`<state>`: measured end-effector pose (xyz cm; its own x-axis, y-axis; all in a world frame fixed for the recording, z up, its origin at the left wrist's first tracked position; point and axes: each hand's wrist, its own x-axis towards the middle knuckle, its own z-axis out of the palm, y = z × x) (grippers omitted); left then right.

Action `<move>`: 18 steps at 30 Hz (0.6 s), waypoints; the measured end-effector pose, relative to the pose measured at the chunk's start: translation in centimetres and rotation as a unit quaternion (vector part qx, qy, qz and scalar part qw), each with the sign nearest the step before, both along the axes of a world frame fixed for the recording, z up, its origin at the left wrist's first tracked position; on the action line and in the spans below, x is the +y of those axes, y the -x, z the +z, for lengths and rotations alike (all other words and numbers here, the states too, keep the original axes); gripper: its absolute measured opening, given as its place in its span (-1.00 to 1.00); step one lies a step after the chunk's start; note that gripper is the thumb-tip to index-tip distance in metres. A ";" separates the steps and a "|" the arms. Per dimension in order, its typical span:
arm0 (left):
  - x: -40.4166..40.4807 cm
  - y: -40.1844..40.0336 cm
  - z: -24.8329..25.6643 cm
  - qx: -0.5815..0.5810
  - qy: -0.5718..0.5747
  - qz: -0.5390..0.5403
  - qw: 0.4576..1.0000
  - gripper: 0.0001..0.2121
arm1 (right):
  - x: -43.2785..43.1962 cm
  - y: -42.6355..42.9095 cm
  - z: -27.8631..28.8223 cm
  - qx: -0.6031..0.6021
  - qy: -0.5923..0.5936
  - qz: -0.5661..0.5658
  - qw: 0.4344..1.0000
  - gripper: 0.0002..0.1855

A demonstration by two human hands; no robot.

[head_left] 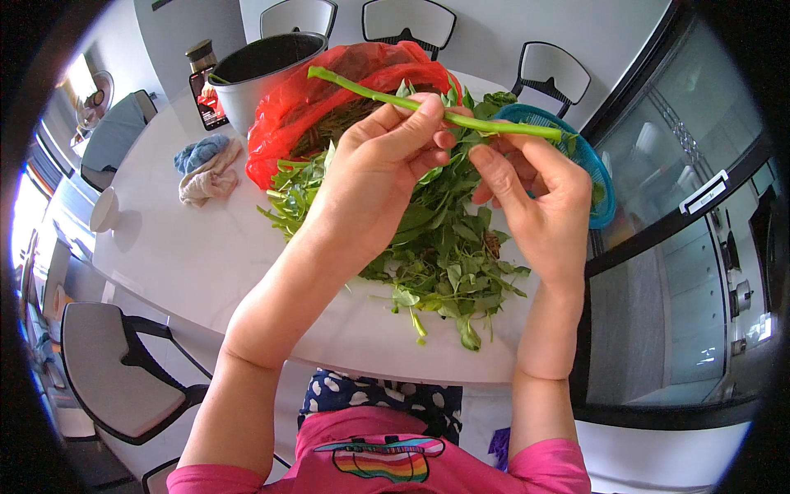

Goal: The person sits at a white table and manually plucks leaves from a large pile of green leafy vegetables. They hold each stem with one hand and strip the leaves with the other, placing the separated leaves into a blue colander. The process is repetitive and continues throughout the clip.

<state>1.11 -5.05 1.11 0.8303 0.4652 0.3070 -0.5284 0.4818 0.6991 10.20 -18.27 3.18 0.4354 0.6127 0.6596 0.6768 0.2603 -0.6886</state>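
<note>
A long green vegetable stem (512, 128) is held up above the table. My left hand (395, 142) pinches it near the middle between thumb and fingers. At its right end is my right hand (531, 173), with the forefinger under the stem and the thumb apart from it; whether it grips the stem is hard to tell. Below both hands lies a heap of leafy greens (444, 272), with cut stems (287, 204) at its left side. Behind the heap, a red plastic bag (271, 136) stands open with more greens inside. A blue plastic basket (603, 179), partly hidden, sits beyond my right hand.
A grey pot (237, 102) stands at the back left, beside a phone (208, 102) and a dark-lidded bottle (201, 55). Crumpled cloths (207, 176) and a small white bowl (105, 210) are on the left of the white table (173, 247). Chairs (111, 370) surround it.
</note>
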 end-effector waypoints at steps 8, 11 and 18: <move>-0.3 -0.5 -0.5 -0.005 -0.018 0.021 1.000 -0.81 | 0.4 0.4 0.1 0.124 -0.008 -0.014 0.992 -0.79; -0.3 -0.5 -0.5 -0.017 -0.026 0.025 0.999 -0.76 | -0.4 -1.4 0.7 0.235 0.032 0.090 0.967 -0.77; 1.3 -1.5 -0.8 -0.010 -0.040 0.088 0.995 -0.76 | -4.0 -4.2 2.0 0.216 -0.168 0.193 0.942 -0.65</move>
<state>2.61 -3.75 0.33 0.7316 0.5757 0.3651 -0.6138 0.3233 0.7202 14.41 -22.31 5.14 0.4952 0.5682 0.6572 0.1639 0.6818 -0.7130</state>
